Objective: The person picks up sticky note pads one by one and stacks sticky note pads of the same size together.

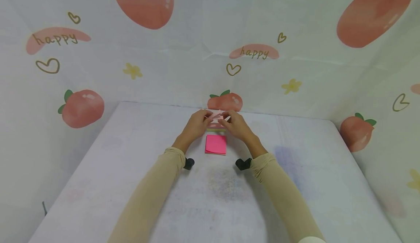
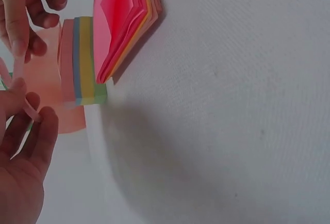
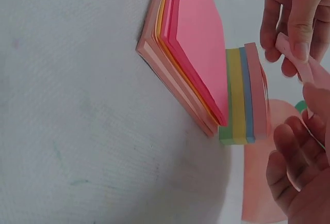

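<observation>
In the head view my left hand [image 1: 196,123] and right hand [image 1: 238,125] meet over the table's back part. Between them is a narrow folded piece of light pink paper [image 3: 319,74]. The left hand pinches it with thumb and fingers; the right hand's thumb and fingers grip its other side. Just below the hands stands a striped block of sticky notes [image 2: 85,61], pink, blue, yellow and green in layers. Nearer to me lies a bright pink sticky note pad [image 1: 215,144], with orange and paler sheets beneath and its top sheets slightly lifted.
The white table [image 1: 131,184] meets a cloth backdrop [image 1: 197,53] printed with peaches, hearts and "happy" labels. Black mounts [image 1: 243,164] show at both wrists. A thin dark object [image 1: 44,208] is by the left table edge.
</observation>
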